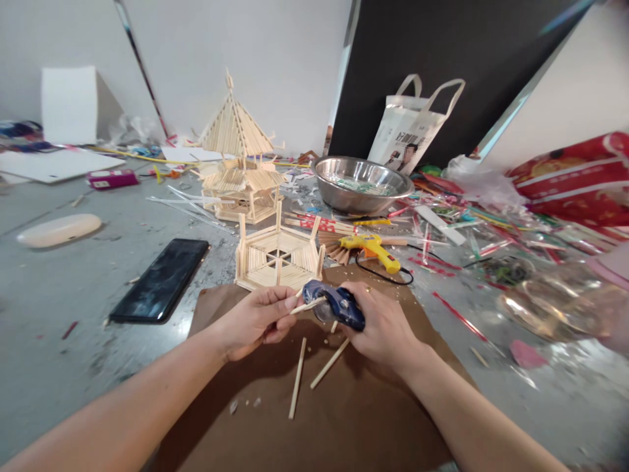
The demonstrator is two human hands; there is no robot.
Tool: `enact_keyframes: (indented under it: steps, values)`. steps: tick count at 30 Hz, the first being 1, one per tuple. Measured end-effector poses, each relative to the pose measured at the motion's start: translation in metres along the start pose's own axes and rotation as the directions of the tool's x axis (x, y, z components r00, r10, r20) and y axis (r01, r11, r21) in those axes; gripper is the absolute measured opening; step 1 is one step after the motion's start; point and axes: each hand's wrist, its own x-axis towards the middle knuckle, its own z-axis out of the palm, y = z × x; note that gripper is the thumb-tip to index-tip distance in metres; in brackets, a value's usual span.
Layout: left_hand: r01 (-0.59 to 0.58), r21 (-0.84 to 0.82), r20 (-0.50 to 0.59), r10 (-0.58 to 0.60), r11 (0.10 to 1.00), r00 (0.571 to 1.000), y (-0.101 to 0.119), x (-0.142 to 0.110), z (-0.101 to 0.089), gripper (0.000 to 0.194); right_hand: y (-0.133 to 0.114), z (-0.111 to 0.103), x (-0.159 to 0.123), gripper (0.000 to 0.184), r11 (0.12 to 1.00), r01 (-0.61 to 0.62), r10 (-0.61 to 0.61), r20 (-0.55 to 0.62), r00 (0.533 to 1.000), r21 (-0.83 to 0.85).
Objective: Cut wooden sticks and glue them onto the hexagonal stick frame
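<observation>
Between the fingertips of my left hand (272,314) is a thin wooden stick (307,306), its far end at the head of a dark blue hand tool (339,305). My right hand (378,321) is wrapped round that tool, which has a rounded, partly clear front; its exact kind is hard to make out. Below the hands, loose wooden sticks (297,379) lie on a brown board (246,419). Just beyond stands a hexagonal stick frame (280,255) with upright posts. Behind it rises a pavilion model (240,157) with a pointed roof, built from similar sticks.
A yellow glue gun (373,249) lies right of the frame, near a metal bowl (363,187). At left are a black phone (161,280) and a white oval object (59,231). Plastic wrappers (462,314) litter the right side. A white bag (405,131) stands behind.
</observation>
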Motion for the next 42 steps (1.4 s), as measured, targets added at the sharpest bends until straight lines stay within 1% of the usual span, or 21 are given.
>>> enact_keyframes:
  steps: [7,13,21,26,30,32,36,38,42]
  values:
    - [-0.005,0.006,-0.004,0.005,1.0,1.0,0.0,-0.0003,-0.0008,0.018,0.002,0.0021,-0.0007,0.038,1.0,0.0,0.0,-0.007,1.0,-0.002]
    - [-0.005,0.008,0.008,0.005,1.0,1.0,-0.001,-0.0006,-0.0005,0.016,0.0014,-0.0001,-0.0012,0.038,1.0,-0.012,0.013,0.017,1.0,-0.025]
    - [-0.003,0.007,-0.007,0.003,1.0,1.0,-0.0006,0.0002,-0.0003,0.019,0.0001,-0.0032,-0.0002,0.031,0.999,-0.022,0.024,0.034,0.999,-0.034]
    - [-0.005,0.0,-0.01,0.005,1.0,1.0,-0.0012,-0.0004,0.0004,0.018,0.0007,-0.0031,-0.0016,0.028,0.995,-0.065,0.069,0.053,0.996,-0.069]
    - [-0.017,0.006,-0.025,0.017,1.0,1.0,-0.0019,-0.0002,0.0013,0.017,0.0005,-0.003,-0.0017,0.022,0.994,-0.091,0.095,0.052,0.994,-0.059]
    - [-0.035,0.026,-0.05,0.036,0.999,0.998,-0.002,0.0004,0.0014,0.017,0.0014,-0.0027,-0.0005,0.025,0.993,-0.104,0.105,0.031,0.994,-0.055]
    - [-0.076,0.088,-0.095,0.085,0.993,0.992,-0.0025,0.0016,0.0002,0.017,0.0054,-0.0015,0.0027,0.036,0.985,-0.15,0.149,-0.026,0.989,-0.086]
    - [-0.094,0.1,-0.11,0.105,0.991,0.988,-0.0028,0.002,-0.0004,0.017,0.0064,-0.0012,0.0036,0.037,0.984,-0.151,0.15,-0.025,0.988,-0.098]
    - [-0.107,0.103,-0.123,0.12,0.989,0.985,-0.0027,0.0029,-0.0005,0.019,0.004,-0.0012,0.004,0.038,0.993,-0.097,0.098,0.02,0.995,-0.072]
